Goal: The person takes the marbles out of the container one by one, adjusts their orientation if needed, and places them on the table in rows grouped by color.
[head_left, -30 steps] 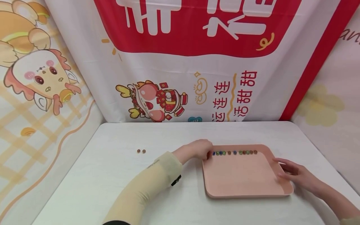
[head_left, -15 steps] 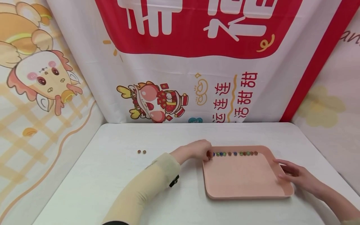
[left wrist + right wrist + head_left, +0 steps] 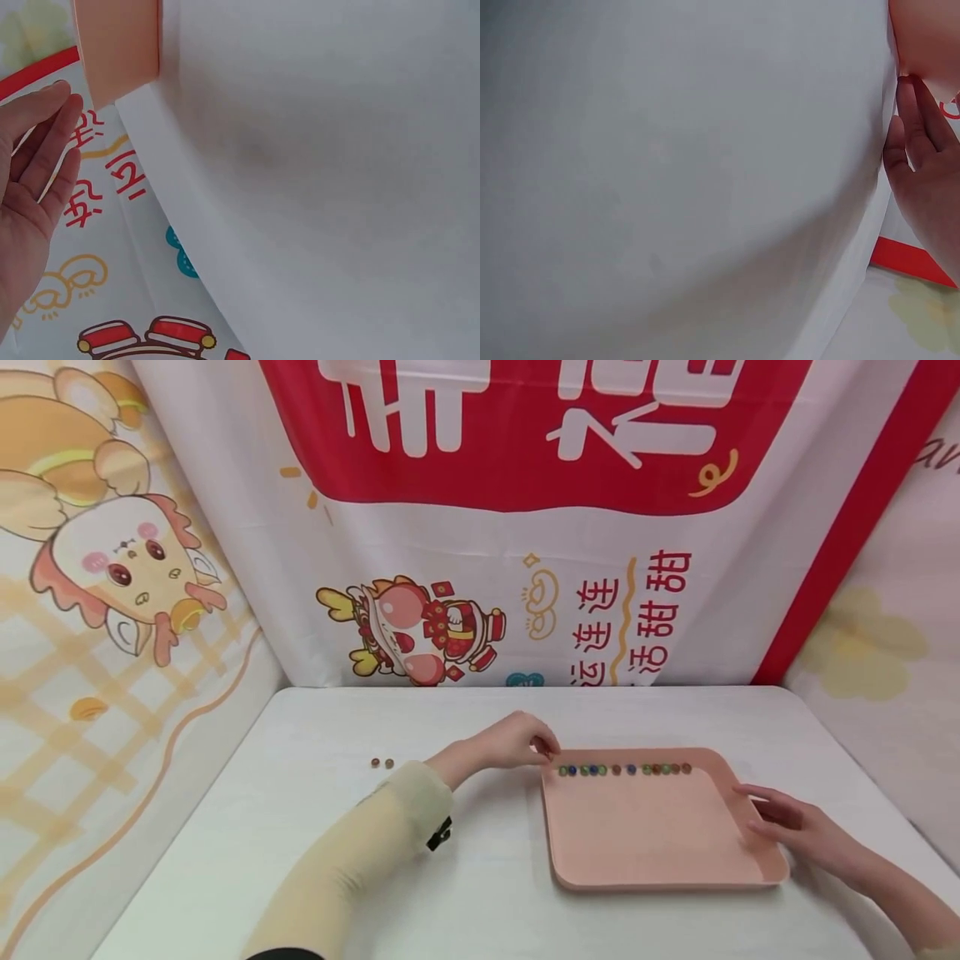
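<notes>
A pink rectangular tray (image 3: 645, 835) lies on the white table. Along its far side runs a row of several small glass marbles (image 3: 617, 769) in green, blue and brown. At the tray's far left corner is my left hand (image 3: 517, 739), fingertips over the rim; the left wrist view shows its thumb and fingers loosely bent, with nothing visible between them. My right hand (image 3: 798, 827) holds the tray's right rim, thumb and index finger over the edge, other fingers against the outer wall (image 3: 930, 37). Two brown marbles (image 3: 382, 763) sit on the table, left of the left hand.
The white table (image 3: 465, 893) meets a printed white and red cloth backdrop (image 3: 480, 543) at its far edge. Printed cloth walls (image 3: 210, 760) stand at left and right.
My left hand has drawn up and left out of the tray's far left corner, uncovering a green marble at the row's left end. The right hand stays on the tray's rim.
</notes>
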### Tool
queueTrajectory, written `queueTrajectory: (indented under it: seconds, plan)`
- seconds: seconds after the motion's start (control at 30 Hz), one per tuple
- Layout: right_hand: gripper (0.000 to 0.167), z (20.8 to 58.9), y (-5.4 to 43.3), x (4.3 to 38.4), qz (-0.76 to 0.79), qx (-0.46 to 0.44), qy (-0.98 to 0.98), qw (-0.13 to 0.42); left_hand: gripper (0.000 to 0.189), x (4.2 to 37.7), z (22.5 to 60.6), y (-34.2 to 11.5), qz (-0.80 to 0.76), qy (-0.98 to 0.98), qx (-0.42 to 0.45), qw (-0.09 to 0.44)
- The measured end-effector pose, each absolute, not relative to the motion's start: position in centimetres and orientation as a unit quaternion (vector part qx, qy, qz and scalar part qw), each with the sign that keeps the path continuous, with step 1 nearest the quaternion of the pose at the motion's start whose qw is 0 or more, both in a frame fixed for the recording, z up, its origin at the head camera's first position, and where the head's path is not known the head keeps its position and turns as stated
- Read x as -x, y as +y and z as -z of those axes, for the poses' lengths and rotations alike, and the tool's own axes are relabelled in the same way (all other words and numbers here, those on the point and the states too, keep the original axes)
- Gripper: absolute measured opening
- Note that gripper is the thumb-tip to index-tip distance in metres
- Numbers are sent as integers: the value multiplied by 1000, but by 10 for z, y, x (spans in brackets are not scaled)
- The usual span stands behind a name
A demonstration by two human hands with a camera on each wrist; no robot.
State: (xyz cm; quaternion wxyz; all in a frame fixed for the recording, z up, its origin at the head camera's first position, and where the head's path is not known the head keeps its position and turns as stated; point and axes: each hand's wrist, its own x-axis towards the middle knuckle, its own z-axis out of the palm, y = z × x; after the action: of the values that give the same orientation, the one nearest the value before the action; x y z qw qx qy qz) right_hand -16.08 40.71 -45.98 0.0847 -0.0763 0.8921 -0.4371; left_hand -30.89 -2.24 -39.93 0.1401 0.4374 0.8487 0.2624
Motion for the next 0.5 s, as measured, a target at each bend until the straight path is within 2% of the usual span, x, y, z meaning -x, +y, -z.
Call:
queueTrajectory:
  seconds: [0.17,0.5]
  plan:
    - [51,460,407,160,448,74,885,98,16,306,400,-37,-298,839,-434,138]
    - [48,462,411,160,450,96,885,77,16,300,388,-81,-327,844,-402,140]
